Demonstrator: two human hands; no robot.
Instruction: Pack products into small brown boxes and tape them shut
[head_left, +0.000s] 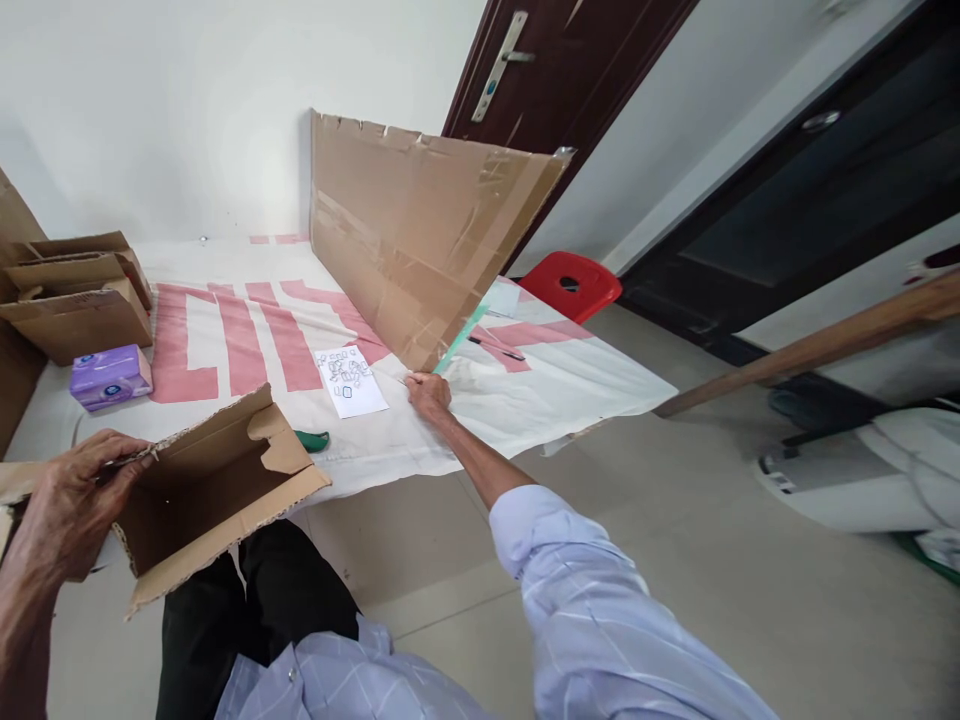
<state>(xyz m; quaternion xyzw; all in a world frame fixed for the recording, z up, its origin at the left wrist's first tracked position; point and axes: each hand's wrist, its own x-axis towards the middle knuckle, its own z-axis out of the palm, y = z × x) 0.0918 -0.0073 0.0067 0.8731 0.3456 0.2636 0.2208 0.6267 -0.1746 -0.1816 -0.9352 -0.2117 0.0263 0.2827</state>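
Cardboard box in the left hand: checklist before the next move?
1. Grip of left hand on the cardboard box wall: ok.
2. Box mouth open, nothing seen inside: ok.
3. Contact of right hand with the cloth, at the lower corner of the cardboard sheet: ok.
4. Whether the right hand grips anything: cannot tell.
5. What props the upright sheet: cannot tell.
6. The paper note lies apart from both hands: ok.

The cardboard box [217, 490] is brown, and so is the cardboard sheet [405, 250], with shiny tape strips [517, 180]. The cloth [247, 340] is white with fat pink-red stripes. The tissue pack [111, 377] is purple. The stool [570, 285] is red. The sleeve [592, 600] is light blue with thin pale lines. The trousers [255, 610] are black. The door [570, 60] is dark brown.
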